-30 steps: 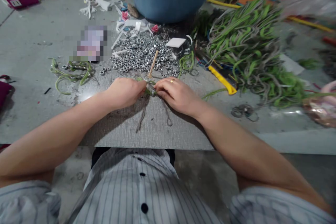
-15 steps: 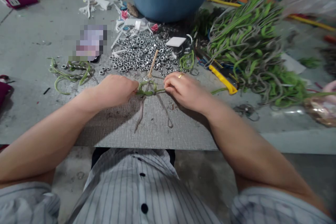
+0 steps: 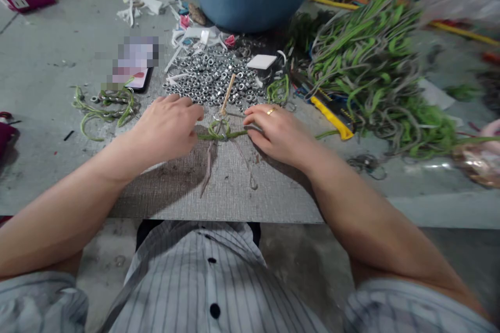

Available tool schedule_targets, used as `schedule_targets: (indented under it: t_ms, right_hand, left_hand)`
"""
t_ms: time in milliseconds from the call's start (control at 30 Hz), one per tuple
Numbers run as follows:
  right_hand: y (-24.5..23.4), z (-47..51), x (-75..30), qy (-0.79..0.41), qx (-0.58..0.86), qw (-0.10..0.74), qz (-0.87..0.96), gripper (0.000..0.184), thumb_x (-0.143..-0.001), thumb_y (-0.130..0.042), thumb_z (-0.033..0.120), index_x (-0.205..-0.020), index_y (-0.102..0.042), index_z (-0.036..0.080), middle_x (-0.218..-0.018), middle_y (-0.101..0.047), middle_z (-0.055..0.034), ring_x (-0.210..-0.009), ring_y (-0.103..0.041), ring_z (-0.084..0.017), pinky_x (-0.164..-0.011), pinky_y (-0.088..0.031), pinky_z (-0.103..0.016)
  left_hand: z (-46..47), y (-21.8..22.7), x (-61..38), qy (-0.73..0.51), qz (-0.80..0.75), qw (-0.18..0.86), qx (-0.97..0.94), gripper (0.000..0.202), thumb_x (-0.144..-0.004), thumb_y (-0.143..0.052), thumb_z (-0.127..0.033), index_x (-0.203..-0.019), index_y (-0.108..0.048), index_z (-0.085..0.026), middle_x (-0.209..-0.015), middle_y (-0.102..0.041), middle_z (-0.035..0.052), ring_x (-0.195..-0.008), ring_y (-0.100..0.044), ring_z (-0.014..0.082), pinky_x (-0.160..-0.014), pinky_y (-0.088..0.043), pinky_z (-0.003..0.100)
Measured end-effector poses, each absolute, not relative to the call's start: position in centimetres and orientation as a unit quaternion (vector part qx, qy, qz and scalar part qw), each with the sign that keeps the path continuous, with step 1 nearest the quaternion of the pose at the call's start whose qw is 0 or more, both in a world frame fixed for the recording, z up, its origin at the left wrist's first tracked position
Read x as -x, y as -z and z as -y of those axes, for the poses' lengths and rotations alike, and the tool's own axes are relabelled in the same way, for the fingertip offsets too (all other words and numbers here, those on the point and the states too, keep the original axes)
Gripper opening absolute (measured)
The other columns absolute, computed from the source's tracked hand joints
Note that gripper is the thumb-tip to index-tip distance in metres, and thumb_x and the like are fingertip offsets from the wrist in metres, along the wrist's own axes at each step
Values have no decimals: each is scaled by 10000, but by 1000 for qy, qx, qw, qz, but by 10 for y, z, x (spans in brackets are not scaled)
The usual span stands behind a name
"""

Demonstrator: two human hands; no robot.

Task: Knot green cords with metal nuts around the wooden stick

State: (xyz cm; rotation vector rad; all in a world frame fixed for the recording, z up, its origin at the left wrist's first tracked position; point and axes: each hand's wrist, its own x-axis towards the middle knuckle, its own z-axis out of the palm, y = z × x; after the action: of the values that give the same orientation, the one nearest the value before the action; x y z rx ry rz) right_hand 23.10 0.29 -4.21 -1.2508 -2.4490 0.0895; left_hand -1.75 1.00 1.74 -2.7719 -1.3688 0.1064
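A green cord runs in loops and a knot around two grey cords whose ends trail toward the table edge. My left hand, fingers curled, grips the cord's left end. The right end is pinched in my right hand, which wears a ring. Above the knot, a thin wooden stick stands tilted, its foot beside a small clear ring or loop. Just beyond my hands lies a heap of metal nuts.
A blue basin stands behind the nuts. Green and grey cords pile up at right beside a yellow cutter. A phone and a knotted cord with nuts lie left. Another person's hand shows at the right edge.
My left hand has opened out and turned, its knuckles rising and shifting slightly left. The green loop has drawn smaller, with cord now stretched straight on both sides. My right hand has barely moved.
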Motion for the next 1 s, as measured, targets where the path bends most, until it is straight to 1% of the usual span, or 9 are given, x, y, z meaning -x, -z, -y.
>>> schedule_targets:
  t_ms: [100,133,200,333,533,733,833,933,1000]
  right_hand:
    - [41,0,-225,-73,431,211,874,162,-870,-514,207,-980,-626,247,-1068,-675,-86,-1016,-606,-284,-880,-474,-471]
    - [41,1,-223,-80,428,209,876,151,-875,-519,216,-973,-630,247,-1058,-677,-82,-1009,-605,-280,-876,-476,-464]
    - [42,1,-220,-83,423,203,879,126,-887,-516,221,-928,-635,233,-1024,-680,-85,-980,-602,-269,-870,-478,-450]
    - [44,1,-217,-72,417,202,883,150,-913,-489,230,-850,-623,209,-973,-675,-111,-936,-587,-260,-866,-482,-437]
    - [43,2,-216,-63,400,195,894,175,-931,-460,236,-836,-605,209,-987,-675,-118,-936,-580,-260,-873,-483,-432]
    - [45,-1,-220,-18,433,176,884,128,-903,-493,194,-859,-613,186,-983,-685,-127,-926,-597,-271,-845,-485,-420]
    - [47,-2,-222,-5,455,169,874,136,-898,-495,189,-848,-622,189,-973,-681,-125,-911,-598,-271,-831,-479,-423]
    - [44,-1,-224,-17,449,186,874,150,-902,-494,191,-883,-643,189,-994,-677,-124,-935,-599,-269,-840,-477,-424]
    - [38,1,-225,-52,417,197,886,160,-897,-507,183,-937,-662,195,-1000,-674,-109,-958,-604,-255,-846,-480,-400]
  left_hand:
    - [-4,-15,10,78,444,4,893,287,-874,-440,-227,-1065,-625,-119,-1015,-621,126,-1003,-581,261,-901,-450,385]
    - [-3,-11,7,104,425,-19,899,271,-903,-432,-248,-1051,-620,-120,-1003,-613,121,-990,-587,246,-890,-461,368]
    - [-1,-1,0,125,402,-67,905,238,-915,-471,-272,-1050,-607,-132,-1027,-597,113,-910,-606,207,-797,-494,321]
    - [-1,16,-12,69,422,-90,900,216,-905,-520,-265,-1040,-604,-119,-1047,-588,116,-817,-629,185,-685,-505,293]
    - [-1,16,-20,28,456,-78,886,237,-927,-488,-283,-1038,-621,-122,-1018,-609,118,-842,-650,213,-651,-503,292]
    - [-9,23,-12,65,427,-101,896,230,-876,-528,-225,-1022,-682,-138,-981,-628,95,-831,-654,204,-713,-525,306]
    - [-15,27,-5,100,399,-121,903,198,-845,-585,-214,-974,-725,-161,-914,-628,66,-820,-647,185,-749,-526,296]
    - [-18,30,-2,133,377,-133,907,172,-844,-610,-228,-930,-752,-183,-848,-622,44,-775,-633,157,-739,-517,271]
    - [-18,30,-1,142,372,-132,908,171,-847,-611,-233,-922,-758,-187,-822,-620,40,-758,-627,152,-724,-512,263]
